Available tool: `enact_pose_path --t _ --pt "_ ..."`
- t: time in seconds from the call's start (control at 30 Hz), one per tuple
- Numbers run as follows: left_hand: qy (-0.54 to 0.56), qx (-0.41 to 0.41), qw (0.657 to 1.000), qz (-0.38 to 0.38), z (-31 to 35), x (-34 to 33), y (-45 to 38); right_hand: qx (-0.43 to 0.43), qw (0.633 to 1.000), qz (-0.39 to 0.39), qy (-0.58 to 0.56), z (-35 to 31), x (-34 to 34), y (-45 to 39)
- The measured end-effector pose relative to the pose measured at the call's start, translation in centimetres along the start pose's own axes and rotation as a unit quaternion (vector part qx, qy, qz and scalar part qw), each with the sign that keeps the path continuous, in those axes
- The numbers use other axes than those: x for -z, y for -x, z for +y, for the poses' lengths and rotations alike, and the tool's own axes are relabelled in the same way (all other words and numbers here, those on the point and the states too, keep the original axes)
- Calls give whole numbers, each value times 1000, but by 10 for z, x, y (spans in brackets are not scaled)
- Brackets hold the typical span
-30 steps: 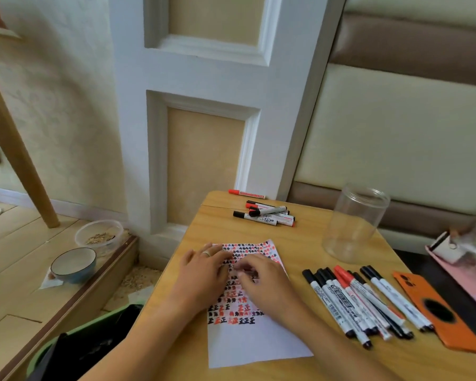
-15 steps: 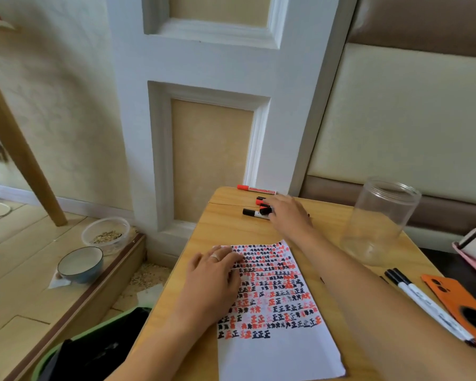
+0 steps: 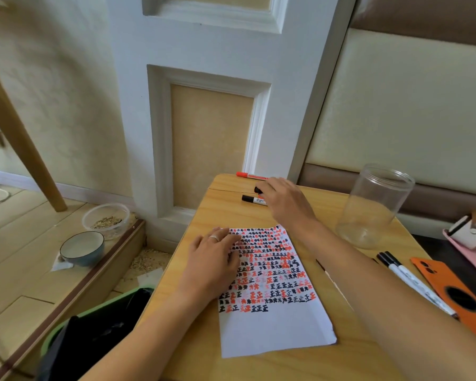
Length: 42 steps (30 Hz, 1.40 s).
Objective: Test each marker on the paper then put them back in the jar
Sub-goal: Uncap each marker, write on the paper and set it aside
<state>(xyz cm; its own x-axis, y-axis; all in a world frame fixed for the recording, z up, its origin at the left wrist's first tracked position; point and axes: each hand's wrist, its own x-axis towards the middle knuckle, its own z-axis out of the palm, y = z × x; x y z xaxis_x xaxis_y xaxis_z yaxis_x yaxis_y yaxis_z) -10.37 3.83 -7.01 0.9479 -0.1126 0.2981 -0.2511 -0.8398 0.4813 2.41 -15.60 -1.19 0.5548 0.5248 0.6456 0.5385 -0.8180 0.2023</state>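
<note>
Right hand [image 3: 285, 202] curls over far-edge markers, grip unclear; a black-capped marker [image 3: 254, 199] lies crosswise just left of its fingers. Left hand [image 3: 213, 259] presses flat on the paper [image 3: 272, 312].

head view, looking down, table [image 3: 341, 361] close

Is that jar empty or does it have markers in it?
Empty. The jar is clear, standing upright with no lid, and nothing shows inside; markers lie on the table.
</note>
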Motion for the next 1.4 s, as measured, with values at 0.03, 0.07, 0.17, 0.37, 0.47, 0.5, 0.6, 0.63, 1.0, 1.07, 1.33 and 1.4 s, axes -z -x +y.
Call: enact_pose_path --t 0.03,0.07,0.17,0.37,0.47,0.5,0.6,0.63,1.0,1.07,1.33,1.4 --pt "9 2 1000 11 0 0 0 10 1000 3 -9 -9 10 7" --pt "20 1 999 26 0 0 0 14 1000 -4 -22 -18 21 16" --pt "60 -41 993 93 4 6 5 -11 994 -66 -83 -48 51 48" --pt "111 -192 974 54 20 21 28 -57 990 -70 -108 -87 90 112" --pt "151 -202 967 -27 29 21 38 -53 990 -66 -115 -100 98 136" --pt "172 -197 965 -37 33 21 41 -51 989 -62 -125 -102 99 142" --pt "233 -174 955 -52 38 25 47 -79 979 -75 -169 -104 108 154" --pt "247 -168 953 -57 40 27 49 -98 977 -80 -171 -104 111 156" --pt "423 -44 903 -61 54 22 55 -122 989 -36 -81 -108 111 158" --pt "417 -34 906 -60 54 19 54 -130 987 -52 -78 -108 110 157" --pt "368 -38 928 -44 58 15 51 -138 985 -83 -58 -109 113 152" --pt "362 -39 931 -39 58 14 50 -133 986 -84 -48 -110 114 151"
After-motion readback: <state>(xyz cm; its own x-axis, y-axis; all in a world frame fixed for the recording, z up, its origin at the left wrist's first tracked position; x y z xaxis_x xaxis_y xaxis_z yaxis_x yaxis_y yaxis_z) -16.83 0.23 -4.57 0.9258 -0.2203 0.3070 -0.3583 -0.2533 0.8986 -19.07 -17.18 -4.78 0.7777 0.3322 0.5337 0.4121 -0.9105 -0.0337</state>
